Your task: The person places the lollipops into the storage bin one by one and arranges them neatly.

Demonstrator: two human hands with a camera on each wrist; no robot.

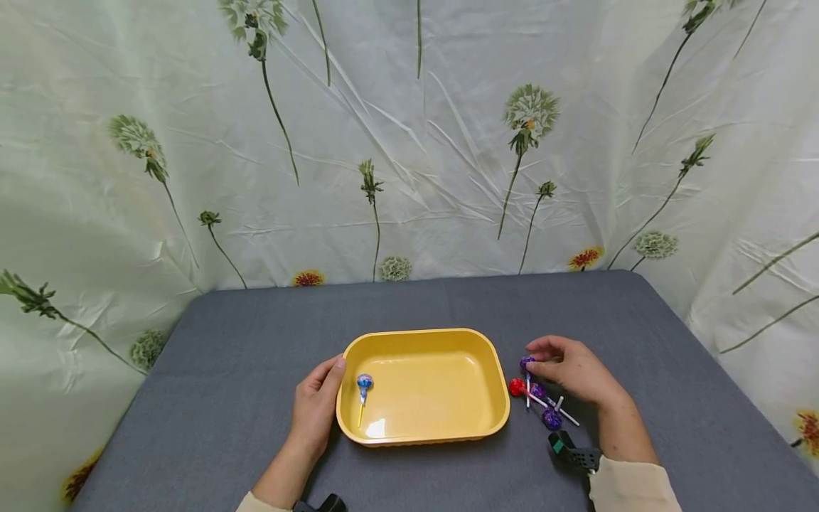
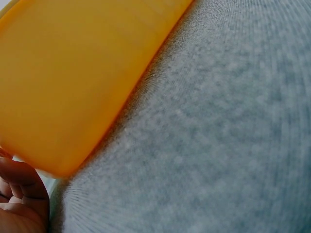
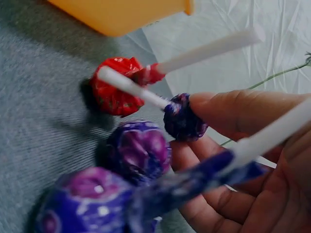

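A yellow rectangular tray point(image 1: 429, 391) sits in the middle of the table, with one blue-wrapped lollipop point(image 1: 365, 382) lying at its left end. My left hand point(image 1: 315, 405) grips the tray's left side, thumb at the rim and fingers along the outer wall. To the right of the tray, my right hand point(image 1: 579, 370) pinches the head of a purple lollipop point(image 3: 181, 124) between thumb and fingers, its white stick crossing in front of a red lollipop point(image 3: 116, 87). Two more purple lollipops point(image 3: 141, 148) lie just below that hand, sticks crossing in the head view.
A grey cloth covers the table point(image 1: 269, 327). Behind and at both sides hangs a white curtain point(image 1: 441, 142) printed with dandelions. A dark strap device point(image 1: 572, 453) sits on the right wrist, and another is partly visible on the left.
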